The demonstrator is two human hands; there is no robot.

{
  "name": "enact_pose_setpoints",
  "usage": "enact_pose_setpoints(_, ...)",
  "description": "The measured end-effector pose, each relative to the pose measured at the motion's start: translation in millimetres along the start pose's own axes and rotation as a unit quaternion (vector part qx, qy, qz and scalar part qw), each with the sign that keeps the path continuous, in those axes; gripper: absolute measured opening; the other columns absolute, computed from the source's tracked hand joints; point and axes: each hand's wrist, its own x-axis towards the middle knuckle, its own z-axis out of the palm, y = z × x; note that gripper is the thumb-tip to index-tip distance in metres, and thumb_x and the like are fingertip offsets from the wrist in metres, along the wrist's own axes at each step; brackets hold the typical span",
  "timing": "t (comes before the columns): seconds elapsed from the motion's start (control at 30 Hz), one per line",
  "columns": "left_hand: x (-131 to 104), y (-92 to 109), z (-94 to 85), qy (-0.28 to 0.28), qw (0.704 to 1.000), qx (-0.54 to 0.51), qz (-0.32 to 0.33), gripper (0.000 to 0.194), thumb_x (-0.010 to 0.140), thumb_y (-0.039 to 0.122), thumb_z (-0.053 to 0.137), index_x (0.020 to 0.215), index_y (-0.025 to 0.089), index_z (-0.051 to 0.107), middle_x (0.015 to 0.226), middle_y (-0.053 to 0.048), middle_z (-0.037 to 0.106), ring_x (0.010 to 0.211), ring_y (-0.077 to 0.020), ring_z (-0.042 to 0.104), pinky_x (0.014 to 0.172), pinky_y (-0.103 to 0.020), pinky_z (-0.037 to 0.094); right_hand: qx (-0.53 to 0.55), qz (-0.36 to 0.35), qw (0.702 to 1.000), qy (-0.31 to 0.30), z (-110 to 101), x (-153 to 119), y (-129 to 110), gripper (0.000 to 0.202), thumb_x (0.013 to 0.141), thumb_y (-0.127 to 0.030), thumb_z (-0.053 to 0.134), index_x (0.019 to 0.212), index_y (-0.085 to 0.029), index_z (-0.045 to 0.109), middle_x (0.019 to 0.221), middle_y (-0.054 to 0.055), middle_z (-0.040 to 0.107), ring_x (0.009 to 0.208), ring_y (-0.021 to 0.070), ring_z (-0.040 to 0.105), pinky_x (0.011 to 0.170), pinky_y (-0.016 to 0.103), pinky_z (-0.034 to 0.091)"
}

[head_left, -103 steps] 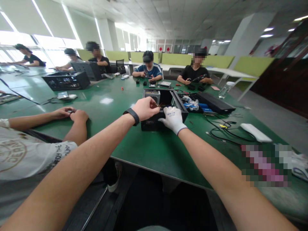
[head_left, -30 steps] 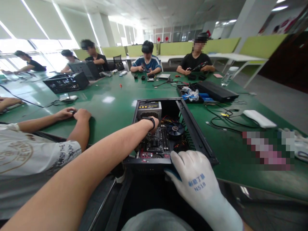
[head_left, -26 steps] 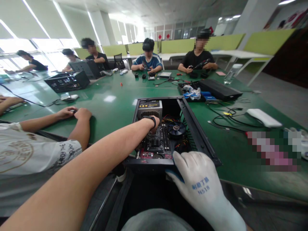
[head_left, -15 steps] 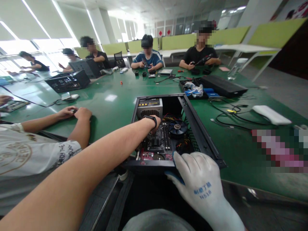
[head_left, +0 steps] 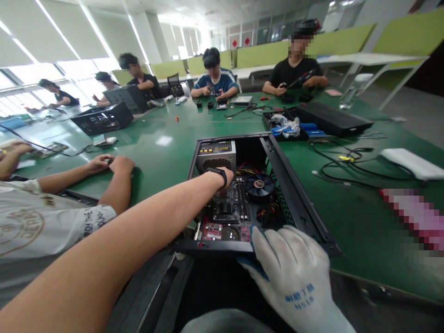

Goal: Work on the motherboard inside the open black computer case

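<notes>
An opened black computer case [head_left: 301, 203] lies on the green table in front of me. My right hand [head_left: 291, 263], in a white and blue work glove, grips its near edge, thumb below and fingers over the rim. My bare left hand [head_left: 227, 178], with a black band at the wrist, reaches inside, close to the power supply [head_left: 217, 155] and above the motherboard [head_left: 225, 203]. Its fingers are hidden behind the hand. Right of it sits a round black fan [head_left: 259, 185], with coloured wires around it. A red circuit board [head_left: 212, 230] lies near the front rim.
At left a co-worker's hands [head_left: 113, 166] rest on the table [head_left: 163, 171]. Black cables [head_left: 350, 162] and a white block [head_left: 412, 162] lie right. Behind the case is a black tray [head_left: 268, 122] with gloves. Several people sit around the table.
The view has shifted slightly, so the case's near edge appears lower. My right hand still grips the edge, and my left hand stays inside the case.
</notes>
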Motion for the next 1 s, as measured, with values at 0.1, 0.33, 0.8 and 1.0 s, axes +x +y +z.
enact_pose_setpoints(0.1,-1.8,0.9,-1.3,-0.002,1.0,0.008,-0.003,0.061,0.043,0.029,0.094,0.098,0.009,0.078,0.105,-0.021,0.074,0.101,-0.0364,0.069,0.087,-0.038,0.056,-0.002,0.003,1.0,-0.001,1.0,-1.5,0.8,0.036,0.087,-0.038,0.061,0.114,-0.016,0.067,0.094,0.01,0.067,0.092,0.0276,0.05,0.092,0.047,0.041)
enact_pose_setpoints(0.33,-8.4,4.1,-6.0,-0.013,0.999,0.029,0.007,0.058,0.043,0.029,0.094,0.097,0.011,0.078,0.107,-0.021,0.074,0.102,-0.0355,0.069,0.09,-0.037,0.055,0.001,0.006,1.0,0.001,1.3,-1.7,0.5,0.035,0.086,-0.036,0.063,0.114,-0.015,0.067,0.094,0.011,0.067,0.092,0.0275,0.051,0.091,0.047,0.042)
enact_pose_setpoints(0.8,-4.8,3.1,-4.5,-0.034,0.997,0.072,0.007,0.065,0.053,0.03,0.09,0.112,0.009,0.075,0.113,-0.017,0.074,0.107,-0.0295,0.068,0.091,-0.028,0.054,0.008,0.004,0.999,0.038,5.7,-1.1,-0.9,0.037,0.088,-0.038,0.061,0.113,-0.012,0.065,0.094,0.011,0.066,0.091,0.0268,0.052,0.09,0.047,0.042)
enact_pose_setpoints(1.0,-6.9,3.9,-6.4,-0.038,0.996,0.084,0.003,0.061,0.056,0.029,0.089,0.112,0.012,0.075,0.114,-0.015,0.074,0.108,-0.0282,0.068,0.093,-0.028,0.053,0.011,0.008,0.999,0.039,4.3,-2.2,-1.2,0.036,0.087,-0.038,0.062,0.112,-0.013,0.065,0.094,0.011,0.067,0.09,0.0268,0.052,0.09,0.046,0.042)
